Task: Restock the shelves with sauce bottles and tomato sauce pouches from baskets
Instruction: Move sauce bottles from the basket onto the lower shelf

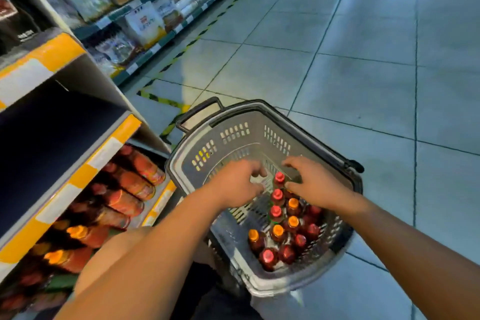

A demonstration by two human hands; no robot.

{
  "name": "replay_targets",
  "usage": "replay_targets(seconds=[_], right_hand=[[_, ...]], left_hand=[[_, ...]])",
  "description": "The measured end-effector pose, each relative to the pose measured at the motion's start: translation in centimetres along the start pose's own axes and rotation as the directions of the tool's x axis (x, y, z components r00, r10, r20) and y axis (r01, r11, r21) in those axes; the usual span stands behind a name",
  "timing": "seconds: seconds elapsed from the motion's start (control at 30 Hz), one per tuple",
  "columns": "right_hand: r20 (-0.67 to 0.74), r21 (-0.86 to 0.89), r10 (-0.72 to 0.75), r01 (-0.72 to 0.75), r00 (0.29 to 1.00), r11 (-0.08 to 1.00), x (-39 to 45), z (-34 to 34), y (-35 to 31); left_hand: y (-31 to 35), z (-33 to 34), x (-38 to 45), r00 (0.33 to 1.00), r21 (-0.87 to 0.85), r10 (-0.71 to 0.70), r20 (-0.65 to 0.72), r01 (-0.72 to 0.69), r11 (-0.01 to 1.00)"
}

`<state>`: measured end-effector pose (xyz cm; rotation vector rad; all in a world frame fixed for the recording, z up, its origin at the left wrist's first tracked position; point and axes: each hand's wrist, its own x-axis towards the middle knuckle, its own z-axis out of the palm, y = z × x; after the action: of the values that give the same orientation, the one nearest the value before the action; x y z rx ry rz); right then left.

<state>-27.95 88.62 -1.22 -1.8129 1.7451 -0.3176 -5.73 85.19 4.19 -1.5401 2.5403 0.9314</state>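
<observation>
Supermarket aisle, tiled floor. Grey basket (259,138) beside low shelf (78,189), for short reach. Sauce bottles (283,228) upright inside. Left hand (235,184), right hand (310,182): fingers curled above caps, gripping nothing discernible.

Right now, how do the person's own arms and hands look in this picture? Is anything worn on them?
Both forearms are bare as far as the frame shows: no sleeves, gloves, watch or bracelet are visible. The left hand and the right hand also show no rings, though the fingers are somewhat blurred. Dark clothing shows at the bottom edge, beneath the arms.
</observation>
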Motion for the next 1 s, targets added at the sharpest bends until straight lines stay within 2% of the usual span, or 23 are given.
replay_targets(seconds=[0.2, 0.5, 0.7, 1.0], right_hand=[[0.172, -0.105, 0.04, -0.022, 0.984, 0.994, 5.2, 3.7, 3.1], [0.287, -0.19, 0.133, -0.08, 0.949, 0.978, 9.3, 7.8, 4.7], [0.339, -0.194, 0.158, -0.096, 0.927, 0.976, 10.5, 9.4, 6.1], [0.332, -0.26, 0.206, -0.12, 0.921, 0.958, 10.9, 10.5, 6.6]], left_hand=[[-2.9, 5.1, 4.5, 0.988, -0.039, -0.132, 0.079, 0.135, 0.99], [-6.1, 10.9, 7.8, 0.938, -0.022, -0.253, 0.238, 0.265, 0.964], [-5.1, 14.6, 9.2, 0.914, 0.014, -0.19, 0.359, 0.199, 0.98], [-5.7, 16.8, 10.5, 0.89, 0.023, -0.169, 0.423, 0.175, 0.984]])
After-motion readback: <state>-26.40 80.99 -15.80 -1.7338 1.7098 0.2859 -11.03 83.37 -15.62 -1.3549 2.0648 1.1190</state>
